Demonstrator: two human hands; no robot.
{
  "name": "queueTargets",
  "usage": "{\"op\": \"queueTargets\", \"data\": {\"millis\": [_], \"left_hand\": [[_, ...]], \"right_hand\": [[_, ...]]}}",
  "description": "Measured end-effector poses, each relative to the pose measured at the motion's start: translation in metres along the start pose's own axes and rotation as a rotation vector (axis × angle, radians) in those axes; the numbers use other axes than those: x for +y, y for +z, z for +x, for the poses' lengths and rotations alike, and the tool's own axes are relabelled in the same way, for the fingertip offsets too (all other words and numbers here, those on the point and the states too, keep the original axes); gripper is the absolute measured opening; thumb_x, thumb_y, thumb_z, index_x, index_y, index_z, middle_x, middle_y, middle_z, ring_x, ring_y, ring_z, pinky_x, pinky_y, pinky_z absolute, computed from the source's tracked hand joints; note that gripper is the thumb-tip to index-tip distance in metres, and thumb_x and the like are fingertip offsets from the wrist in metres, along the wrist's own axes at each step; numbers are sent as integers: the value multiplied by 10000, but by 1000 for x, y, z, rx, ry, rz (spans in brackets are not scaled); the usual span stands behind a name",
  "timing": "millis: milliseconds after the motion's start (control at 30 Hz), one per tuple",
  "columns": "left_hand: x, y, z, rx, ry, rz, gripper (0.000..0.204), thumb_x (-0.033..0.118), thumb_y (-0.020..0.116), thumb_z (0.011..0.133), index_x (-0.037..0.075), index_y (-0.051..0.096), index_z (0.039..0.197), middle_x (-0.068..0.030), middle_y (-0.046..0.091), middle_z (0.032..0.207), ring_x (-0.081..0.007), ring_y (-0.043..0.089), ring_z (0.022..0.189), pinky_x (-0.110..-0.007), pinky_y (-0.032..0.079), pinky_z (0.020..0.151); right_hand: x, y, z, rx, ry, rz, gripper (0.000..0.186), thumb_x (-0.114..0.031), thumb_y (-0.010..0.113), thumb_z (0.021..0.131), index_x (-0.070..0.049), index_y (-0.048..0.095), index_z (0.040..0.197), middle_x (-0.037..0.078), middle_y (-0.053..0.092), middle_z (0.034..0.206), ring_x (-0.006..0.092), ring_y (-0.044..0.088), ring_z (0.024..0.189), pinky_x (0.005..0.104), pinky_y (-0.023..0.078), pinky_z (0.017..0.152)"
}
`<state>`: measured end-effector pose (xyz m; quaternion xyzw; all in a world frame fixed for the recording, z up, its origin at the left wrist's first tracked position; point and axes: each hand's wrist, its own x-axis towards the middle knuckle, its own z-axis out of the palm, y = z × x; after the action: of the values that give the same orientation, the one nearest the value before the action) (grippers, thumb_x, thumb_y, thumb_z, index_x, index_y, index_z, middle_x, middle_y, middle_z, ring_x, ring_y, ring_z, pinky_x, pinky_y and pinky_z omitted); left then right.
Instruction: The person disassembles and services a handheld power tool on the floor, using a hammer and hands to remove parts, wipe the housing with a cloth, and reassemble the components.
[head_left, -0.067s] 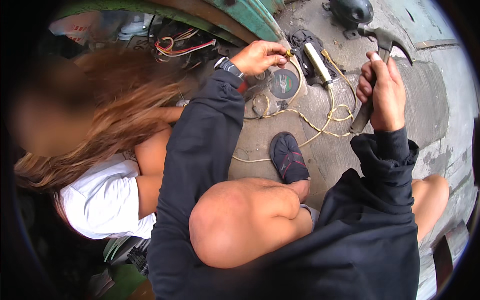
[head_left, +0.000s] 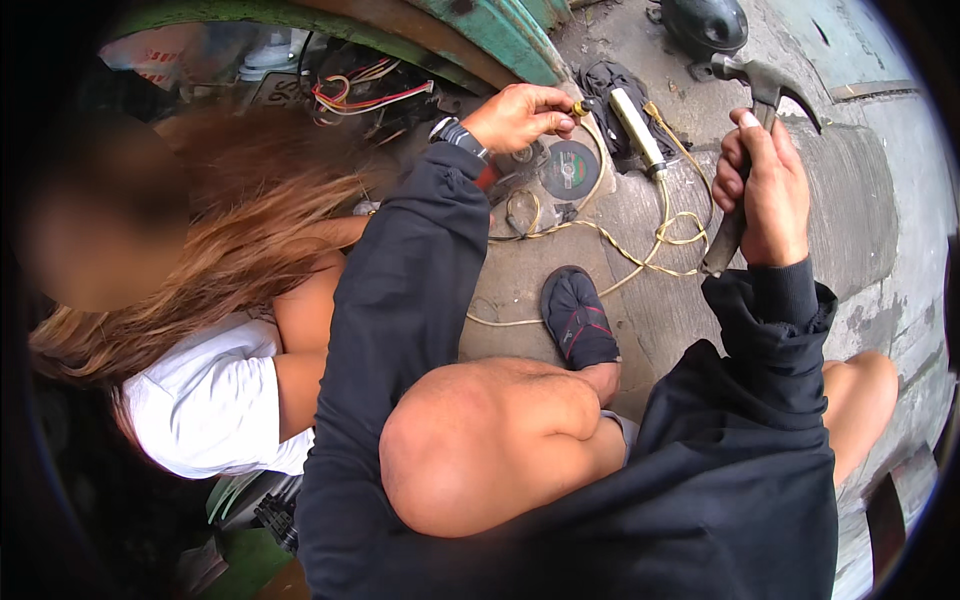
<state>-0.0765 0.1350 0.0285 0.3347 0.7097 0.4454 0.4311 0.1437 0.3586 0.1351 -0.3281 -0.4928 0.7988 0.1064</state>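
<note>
Head view: I am looking down at a claw hammer (head_left: 752, 150) gripped in my right hand (head_left: 765, 195).
Hammer axis: it is running from lower left to upper right, handle end low near my cuff, the head (head_left: 765, 82) pointing away from me with the claw curving off to the right.
Hammer place: it is hanging above the concrete ground (head_left: 860, 210), just right of a tangle of yellowish cord (head_left: 640, 255).
Left-hand piece: a small brass-tipped part (head_left: 580, 106) is sitting in my left hand (head_left: 520, 115), pinched at the fingertips and pointing right toward a white cylinder (head_left: 637, 130) lying on a dark cloth.
Surface: I am squatting over cracked grey concrete, with a dark round disc (head_left: 570, 170) lying flat and my dark shoe (head_left: 578, 318) planted below it.
Surroundings: a green curved metal panel (head_left: 500, 35) is arching across the top, with coloured wires (head_left: 365, 98) showing under it; another person in a white shirt (head_left: 205, 400) is crouching at my left.
Right hand pose: fingers are wrapping fully closed around the handle, thumb up.
Left hand pose: the arm is reaching forward, fingers curling shut on the small part.
</note>
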Motion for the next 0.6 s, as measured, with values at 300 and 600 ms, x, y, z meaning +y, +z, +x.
{"op": "queueTargets", "data": {"millis": [300, 600], "left_hand": [[5, 4, -6, -27, 10, 89, 176, 51, 632, 953, -31, 667, 1105, -42, 716, 952, -121, 671, 923, -279, 531, 860], [-13, 0, -15, 39, 22, 156, 240, 128, 674, 937, -14, 680, 1131, -82, 753, 949, -116, 699, 895, -268, 539, 826]], "right_hand": [[55, 23, -16, -99, 11, -59, 241, -293, 490, 1052, -53, 480, 1041, 41, 507, 731, 99, 478, 521, 295, 406, 451], [-38, 2, 2, -28, -227, -185, 242, -310, 508, 1025, -74, 561, 1034, 7, 461, 724, 81, 428, 563, 234, 373, 507]]}}
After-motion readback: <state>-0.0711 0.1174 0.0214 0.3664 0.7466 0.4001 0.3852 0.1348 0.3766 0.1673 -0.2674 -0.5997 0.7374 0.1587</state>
